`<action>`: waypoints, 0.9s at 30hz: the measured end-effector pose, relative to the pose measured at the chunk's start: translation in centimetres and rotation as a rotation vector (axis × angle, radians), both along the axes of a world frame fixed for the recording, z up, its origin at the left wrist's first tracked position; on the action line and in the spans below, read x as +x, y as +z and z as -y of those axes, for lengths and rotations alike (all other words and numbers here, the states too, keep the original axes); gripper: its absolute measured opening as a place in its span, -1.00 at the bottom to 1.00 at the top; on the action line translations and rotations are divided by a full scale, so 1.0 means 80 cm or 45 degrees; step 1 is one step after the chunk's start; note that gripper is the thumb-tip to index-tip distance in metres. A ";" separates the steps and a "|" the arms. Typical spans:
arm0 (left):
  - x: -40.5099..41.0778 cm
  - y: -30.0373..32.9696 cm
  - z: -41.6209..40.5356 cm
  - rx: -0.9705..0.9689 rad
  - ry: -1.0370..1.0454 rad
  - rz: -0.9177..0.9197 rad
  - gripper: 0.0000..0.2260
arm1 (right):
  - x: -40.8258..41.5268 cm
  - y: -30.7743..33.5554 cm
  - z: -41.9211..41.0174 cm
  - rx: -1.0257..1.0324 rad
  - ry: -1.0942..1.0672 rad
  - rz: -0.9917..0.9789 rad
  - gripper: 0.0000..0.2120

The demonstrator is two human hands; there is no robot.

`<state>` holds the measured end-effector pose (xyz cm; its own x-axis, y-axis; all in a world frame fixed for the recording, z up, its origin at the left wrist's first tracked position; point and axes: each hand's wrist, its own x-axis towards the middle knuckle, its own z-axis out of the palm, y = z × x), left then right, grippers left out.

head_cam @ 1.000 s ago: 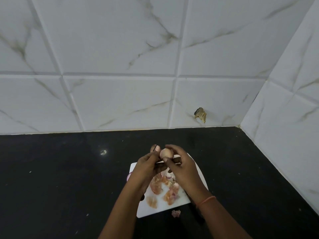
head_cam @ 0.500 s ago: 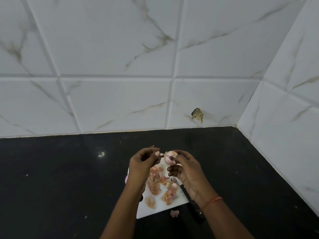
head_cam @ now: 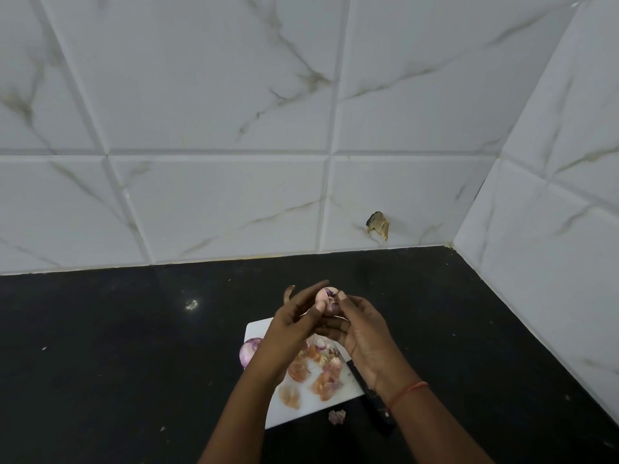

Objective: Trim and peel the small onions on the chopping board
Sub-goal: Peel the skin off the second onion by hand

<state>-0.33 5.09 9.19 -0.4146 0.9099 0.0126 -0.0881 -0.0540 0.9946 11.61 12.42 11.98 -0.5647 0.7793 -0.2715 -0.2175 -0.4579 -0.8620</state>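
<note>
- Chopping board point(head_cam: 258, 329), white, on the black counter point(head_cam: 100, 363): carries loose peels point(head_cam: 321, 373); a purple onion point(head_cam: 248, 351) sits at its 9 o'clock edge.
- Knife point(head_cam: 371, 400), dark, at the board's 4 o'clock; one peel scrap point(head_cam: 336, 416) on the counter beside it.
- Left hand point(head_cam: 291, 329): fingers curled, holding the small onion point(head_cam: 326, 301) above the board.
- Right hand point(head_cam: 361, 326): fingertips pinching the onion's skin at its 3 o'clock side.

A black countertop point(head_cam: 100, 346) is meeting white marble-patterned wall tiles point(head_cam: 217, 202) at a corner. A brownish chipped patch point(head_cam: 378, 225) is showing low on one tile.
</note>
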 end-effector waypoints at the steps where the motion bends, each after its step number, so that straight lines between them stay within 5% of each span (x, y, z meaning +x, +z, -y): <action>1: 0.000 -0.001 0.000 0.013 -0.013 0.005 -0.71 | 0.000 -0.002 -0.001 0.025 -0.004 0.026 -0.79; 6: 0.000 0.001 0.002 0.051 0.000 0.093 -0.69 | 0.002 -0.011 -0.002 0.600 -0.157 0.403 -0.95; 12: 0.001 0.007 0.004 0.098 0.087 0.149 -0.72 | 0.008 -0.006 0.007 1.231 -0.160 0.450 -0.84; 27: 0.002 0.014 0.007 0.090 0.144 0.186 -0.65 | 0.007 -0.008 0.010 1.398 -0.310 0.590 -0.88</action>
